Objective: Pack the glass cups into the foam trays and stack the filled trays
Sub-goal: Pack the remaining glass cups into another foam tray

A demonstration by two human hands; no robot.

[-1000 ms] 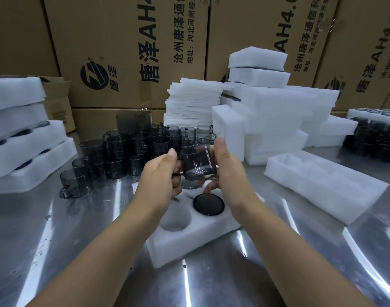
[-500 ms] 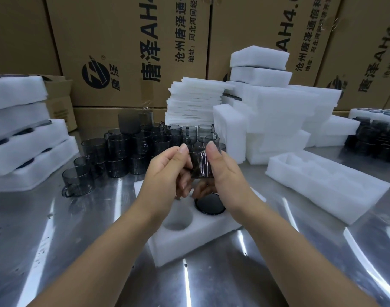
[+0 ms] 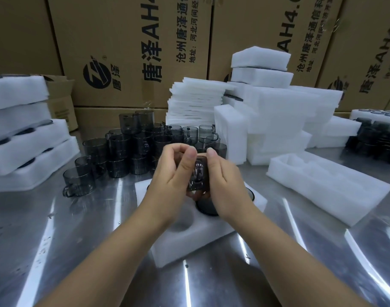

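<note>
Big brown cardboard boxes (image 3: 127, 52) stand like a wall at the back. In front of them is a shiny metal worktop (image 3: 56, 240). White foam is piled on it, with a stack of filled trays (image 3: 23, 147) on the left and an empty tray (image 3: 326, 191) lying on the right. One foam tray (image 3: 189, 242) sits right under the person's arms. It has a dark seated cup (image 3: 206, 208) in one hole and an empty round hole (image 3: 183, 220) beside it. Behind it waits a heap of smoky cups (image 3: 127, 151), sitting on top of each other.

The left hand (image 3: 176, 180) and the right hand (image 3: 225, 185) both wrap round one glass cup (image 3: 201, 185). They hold it in the air just above the foam tray, thumbs up top. Its little handle (image 3: 198, 172) faces us.

I think the cup is light and hard, but smooth and slippery. It would break if it fell. The round body looks like the safest place to hold, not the thin handle. The foam is soft and should hug it.
</note>
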